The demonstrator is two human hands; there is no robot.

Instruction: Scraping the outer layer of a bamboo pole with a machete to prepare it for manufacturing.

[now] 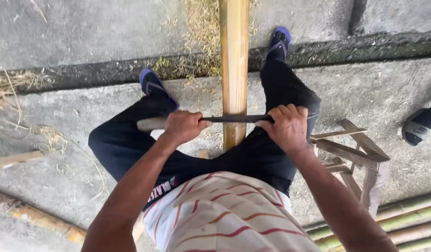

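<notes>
Both hands, left and right, grip a dark blade across the bamboo pole.

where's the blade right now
In the head view the blade lies crosswise on the bamboo pole, centre frame, gripped between the left hand and right hand.

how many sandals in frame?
3. One blue sandal left of the bamboo pole, one blue sandal right of it, and a dark sandal at the right edge, partly cut off. Others may lie out of view.
</notes>
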